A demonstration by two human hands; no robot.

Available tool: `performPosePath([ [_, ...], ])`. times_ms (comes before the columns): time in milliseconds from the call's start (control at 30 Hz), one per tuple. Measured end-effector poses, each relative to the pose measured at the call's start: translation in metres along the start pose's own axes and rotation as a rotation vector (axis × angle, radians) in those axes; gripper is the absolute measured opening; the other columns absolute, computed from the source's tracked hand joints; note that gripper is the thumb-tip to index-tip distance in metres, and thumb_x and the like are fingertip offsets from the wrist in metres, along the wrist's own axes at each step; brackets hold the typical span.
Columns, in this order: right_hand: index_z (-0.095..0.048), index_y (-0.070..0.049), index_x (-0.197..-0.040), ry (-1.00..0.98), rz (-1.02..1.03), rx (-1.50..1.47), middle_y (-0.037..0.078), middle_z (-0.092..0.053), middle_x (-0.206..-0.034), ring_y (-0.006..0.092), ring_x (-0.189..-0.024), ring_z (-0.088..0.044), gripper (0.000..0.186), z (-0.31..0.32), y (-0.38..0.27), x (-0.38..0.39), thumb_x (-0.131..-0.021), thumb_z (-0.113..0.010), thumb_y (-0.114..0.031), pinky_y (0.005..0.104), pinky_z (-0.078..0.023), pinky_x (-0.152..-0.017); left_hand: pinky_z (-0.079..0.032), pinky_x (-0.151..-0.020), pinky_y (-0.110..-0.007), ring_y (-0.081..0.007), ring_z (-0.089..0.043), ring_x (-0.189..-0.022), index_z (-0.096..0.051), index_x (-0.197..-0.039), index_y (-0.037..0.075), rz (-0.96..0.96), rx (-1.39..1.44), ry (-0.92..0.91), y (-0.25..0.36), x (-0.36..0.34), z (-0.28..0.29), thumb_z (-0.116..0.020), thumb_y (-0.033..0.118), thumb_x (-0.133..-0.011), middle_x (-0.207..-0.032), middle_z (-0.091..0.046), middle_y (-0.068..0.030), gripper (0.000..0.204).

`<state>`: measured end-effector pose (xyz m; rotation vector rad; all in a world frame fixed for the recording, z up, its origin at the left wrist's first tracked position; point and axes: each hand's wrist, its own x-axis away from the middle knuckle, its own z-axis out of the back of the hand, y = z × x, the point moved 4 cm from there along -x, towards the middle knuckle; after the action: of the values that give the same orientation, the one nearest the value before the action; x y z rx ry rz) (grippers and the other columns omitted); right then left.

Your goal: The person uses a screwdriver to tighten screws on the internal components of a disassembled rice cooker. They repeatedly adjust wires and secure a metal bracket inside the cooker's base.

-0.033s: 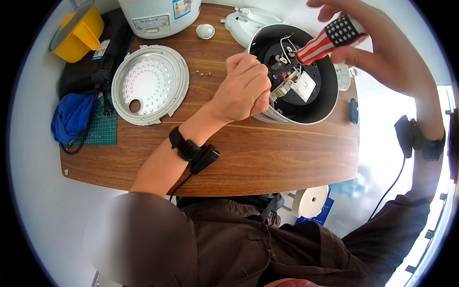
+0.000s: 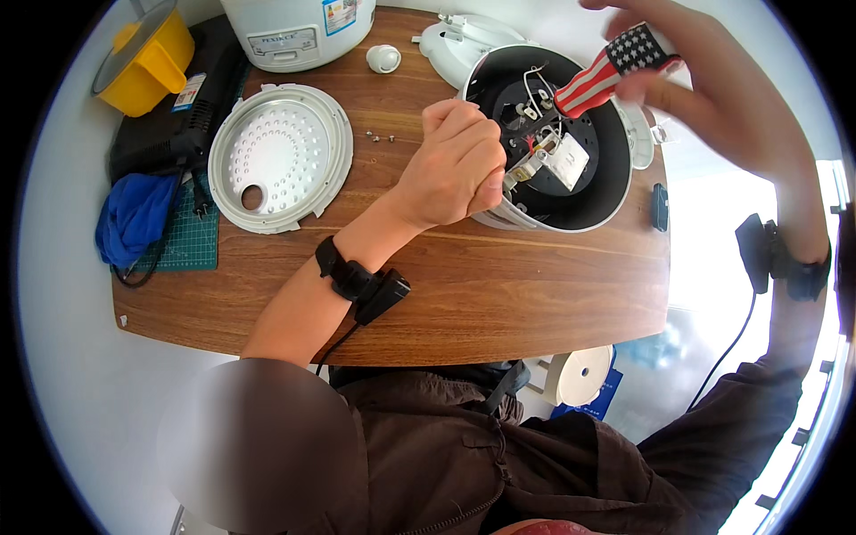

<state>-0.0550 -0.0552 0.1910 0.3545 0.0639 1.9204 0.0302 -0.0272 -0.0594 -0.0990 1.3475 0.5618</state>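
An upturned rice cooker body point(image 2: 571, 209) lies at the right of the table, its dark base showing wires, terminals and a white square part point(image 2: 567, 161). My left hand point(image 2: 456, 165) is closed in a fist on the near-left rim of this body. My right hand point(image 2: 704, 80) curls loosely about the end of a screwdriver point(image 2: 597, 83) with a stars-and-stripes handle, the thumb slightly blurred. The screwdriver slants down into the body, its shaft partly visible among the wires. What its tip touches is hard to make out.
A dimpled metal inner lid point(image 2: 281, 156) lies left, near several small screws point(image 2: 379, 137). Behind stand a white cooker housing point(image 2: 299, 36), a small white cap point(image 2: 382, 59) and a pale plastic lid point(image 2: 446, 53). A yellow container point(image 2: 147, 67) and blue cloth point(image 2: 134, 218) occupy the far left.
The fingers and thumb of my right hand have shifted slightly around the screwdriver handle, which has turned a little. My left hand and the cooker body stay where they were.
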Motion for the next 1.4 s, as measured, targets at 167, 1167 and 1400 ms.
performPosePath([
  [167, -0.068, -0.003, -0.109, -0.112, 0.001, 0.087, 0.01, -0.071, -0.077, 0.0229, -0.067, -0.068, 0.033, -0.005, 0.021, 0.002, -0.099, -0.068, -0.035, 0.0345, -0.051, -0.066, -0.038, -0.096, -0.043, -0.0273, -0.053, -0.081, -0.051, -0.074, 0.011, 0.012, 0.076, 0.023, 0.006, -0.001, -0.014, -0.049, 0.029, -0.103, -0.078, -0.049, -0.006, 0.035],
  [1167, -0.064, -0.004, -0.116, 0.075, 0.549, -0.15, 0.007, -0.07, -0.101, 0.0196, -0.092, -0.068, 0.034, -0.015, 0.039, -0.001, -0.086, -0.08, -0.007, 0.0347, -0.055, -0.082, -0.038, -0.097, -0.042, -0.0265, -0.053, -0.081, -0.051, -0.073, 0.011, 0.033, 0.015, -0.001, 0.001, 0.0, -0.004, -0.048, 0.029, -0.103, -0.078, -0.049, -0.0056, 0.035],
  [1400, -0.06, -0.004, -0.125, 0.141, 0.474, 0.009, 0.009, -0.067, -0.116, 0.0207, -0.104, -0.066, 0.04, -0.018, 0.025, 0.01, -0.09, -0.078, -0.012, 0.0351, -0.054, -0.087, -0.038, -0.096, -0.042, -0.0265, -0.053, -0.081, -0.051, -0.072, 0.011, 0.031, 0.011, 0.008, 0.001, -0.001, -0.004, -0.048, 0.028, -0.103, -0.078, -0.049, -0.006, 0.036],
])
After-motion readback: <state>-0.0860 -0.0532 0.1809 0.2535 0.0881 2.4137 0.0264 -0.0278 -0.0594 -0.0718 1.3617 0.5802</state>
